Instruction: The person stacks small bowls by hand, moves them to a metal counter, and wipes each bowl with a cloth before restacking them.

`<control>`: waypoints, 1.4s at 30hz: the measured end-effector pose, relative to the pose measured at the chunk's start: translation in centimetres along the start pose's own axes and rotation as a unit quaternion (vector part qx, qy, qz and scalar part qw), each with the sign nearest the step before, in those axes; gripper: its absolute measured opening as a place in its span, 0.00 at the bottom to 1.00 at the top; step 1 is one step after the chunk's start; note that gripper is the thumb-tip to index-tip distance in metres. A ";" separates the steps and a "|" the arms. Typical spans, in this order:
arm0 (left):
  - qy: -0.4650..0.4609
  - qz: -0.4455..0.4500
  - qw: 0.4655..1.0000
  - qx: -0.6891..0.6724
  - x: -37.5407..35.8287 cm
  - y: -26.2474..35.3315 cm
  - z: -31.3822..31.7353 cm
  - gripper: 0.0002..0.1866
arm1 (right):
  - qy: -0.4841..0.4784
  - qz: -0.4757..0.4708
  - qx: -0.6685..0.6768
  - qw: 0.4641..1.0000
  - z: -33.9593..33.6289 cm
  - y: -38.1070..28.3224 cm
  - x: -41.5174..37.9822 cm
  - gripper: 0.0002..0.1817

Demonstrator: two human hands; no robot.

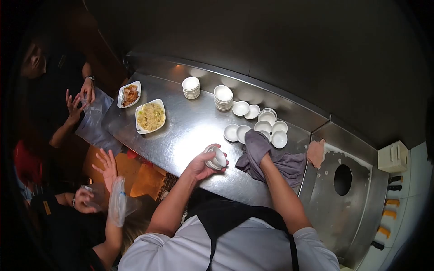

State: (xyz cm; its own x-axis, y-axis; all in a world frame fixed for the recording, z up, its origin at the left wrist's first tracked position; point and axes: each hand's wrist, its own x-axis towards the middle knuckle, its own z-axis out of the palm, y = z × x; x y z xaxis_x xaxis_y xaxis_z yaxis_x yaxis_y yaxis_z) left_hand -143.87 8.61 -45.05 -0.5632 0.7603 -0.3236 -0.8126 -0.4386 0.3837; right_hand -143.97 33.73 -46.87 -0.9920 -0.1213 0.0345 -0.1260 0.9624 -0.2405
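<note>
My left hand is closed around a few nested small white sauce dishes, held above the steel counter with their openings tilted to the right. A grey towel covers my right hand, so its fingers are hidden. The towel is bunched around that hand and raised with it, while the rest lies on the counter. Just beyond the towel, several white sauce dishes lie singly and overlapping. Two neat stacks of such dishes, a nearer stack and a farther stack, stand along the back.
A plate of fried rice and a plate of browned food sit at the counter's left end. Two people handle clear plastic bags there. On the right are a steel sink, a pinkish cloth and wall-mounted handles.
</note>
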 end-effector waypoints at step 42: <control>0.090 0.045 0.995 0.017 0.7 -0.8 1.1 0.22 | 0.062 0.047 0.068 0.995 5.5 1.0 3.0 0.15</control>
State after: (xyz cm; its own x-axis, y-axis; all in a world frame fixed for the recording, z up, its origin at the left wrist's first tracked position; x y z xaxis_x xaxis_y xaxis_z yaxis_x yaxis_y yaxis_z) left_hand -143.42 10.00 -44.64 -0.6535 0.6190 -0.4357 -0.7541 -0.4823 0.4458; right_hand -147.10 32.99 -52.29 -0.9923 0.0063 0.1238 -0.0412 0.9249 -0.3779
